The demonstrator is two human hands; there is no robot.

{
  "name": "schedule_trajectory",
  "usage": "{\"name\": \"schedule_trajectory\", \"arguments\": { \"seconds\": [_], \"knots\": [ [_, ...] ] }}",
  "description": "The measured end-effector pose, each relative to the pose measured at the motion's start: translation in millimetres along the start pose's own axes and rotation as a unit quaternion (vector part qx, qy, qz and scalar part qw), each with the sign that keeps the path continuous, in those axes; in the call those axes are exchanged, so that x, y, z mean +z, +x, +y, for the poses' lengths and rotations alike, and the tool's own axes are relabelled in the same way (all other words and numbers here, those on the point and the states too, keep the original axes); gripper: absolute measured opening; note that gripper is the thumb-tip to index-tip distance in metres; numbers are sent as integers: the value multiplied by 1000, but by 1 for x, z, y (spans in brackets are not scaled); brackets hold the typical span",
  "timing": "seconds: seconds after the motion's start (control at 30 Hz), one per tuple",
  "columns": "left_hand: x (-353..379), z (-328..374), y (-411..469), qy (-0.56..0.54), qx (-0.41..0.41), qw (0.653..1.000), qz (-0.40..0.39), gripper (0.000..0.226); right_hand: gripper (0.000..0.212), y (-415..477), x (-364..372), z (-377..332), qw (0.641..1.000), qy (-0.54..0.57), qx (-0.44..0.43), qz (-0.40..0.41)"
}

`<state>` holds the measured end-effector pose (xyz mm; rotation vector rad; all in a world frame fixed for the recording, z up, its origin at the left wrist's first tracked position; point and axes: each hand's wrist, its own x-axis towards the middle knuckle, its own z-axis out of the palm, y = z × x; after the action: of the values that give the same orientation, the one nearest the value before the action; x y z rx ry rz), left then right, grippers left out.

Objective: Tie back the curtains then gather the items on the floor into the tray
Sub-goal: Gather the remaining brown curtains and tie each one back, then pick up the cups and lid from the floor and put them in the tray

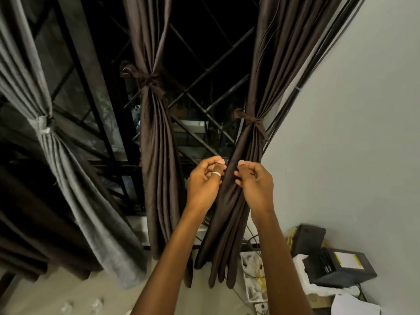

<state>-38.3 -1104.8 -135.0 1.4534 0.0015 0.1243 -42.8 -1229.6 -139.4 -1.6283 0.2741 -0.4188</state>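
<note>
A pale floor is seen below the window. Two small clear objects, too blurred to be named, are lying apart at its lower left. In the right corner a white open box with yellow wires is set beside white foam, on which a black case with a yellow label is resting. A white paper sheet is lying nearest the viewer.

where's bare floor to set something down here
Bare floor lies below the grey curtain hem, left of the small clear items, and between the forearms under the right brown curtain. The wall corner is crowded: black boxes, cables, papers.
</note>
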Motion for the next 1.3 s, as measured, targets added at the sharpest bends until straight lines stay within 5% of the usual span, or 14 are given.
{"name": "schedule_trajectory", "arguments": {
  "seconds": [0.67,1.3],
  "knots": [
    [-92,-38,-92,33,-99,976,189,22,17,-86,79,56,967,23,129,-218],
    [-285,-13,-146,-37,-95,965,240,14,20,-225,214,25,959,-53,88,-263]
  ]
}}
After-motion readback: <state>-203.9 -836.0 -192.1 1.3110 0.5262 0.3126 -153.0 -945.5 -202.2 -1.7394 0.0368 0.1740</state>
